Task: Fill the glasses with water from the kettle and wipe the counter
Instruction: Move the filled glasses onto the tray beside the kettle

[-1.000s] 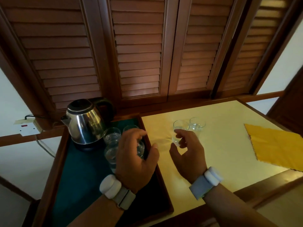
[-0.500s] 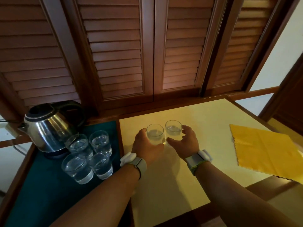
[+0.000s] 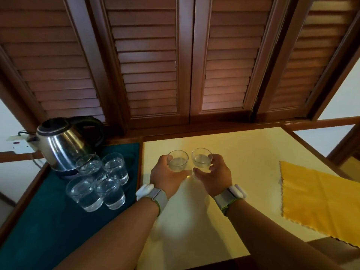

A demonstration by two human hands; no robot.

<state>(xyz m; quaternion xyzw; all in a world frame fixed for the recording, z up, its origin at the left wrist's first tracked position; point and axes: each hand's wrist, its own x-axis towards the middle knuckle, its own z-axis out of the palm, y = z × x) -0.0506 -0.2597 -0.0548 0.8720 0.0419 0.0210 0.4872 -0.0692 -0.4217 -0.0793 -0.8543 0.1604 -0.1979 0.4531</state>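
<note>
Two glasses (image 3: 178, 160) are being held in the hands; four glasses (image 3: 101, 178) and one kettle (image 3: 64, 145) left of them, one cloth (image 3: 319, 195) right.

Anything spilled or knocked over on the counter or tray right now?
Nothing stands out. Each hand, left hand and right hand, holds an upright glass; the four tray glasses stand upright by the kettle, and the yellow cloth lies flat.

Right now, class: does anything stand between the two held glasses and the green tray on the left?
Only the tray's raised wooden rim. The left hand and right hand each grip a glass over bare counter; four glasses already crowd the tray by the kettle.
</note>
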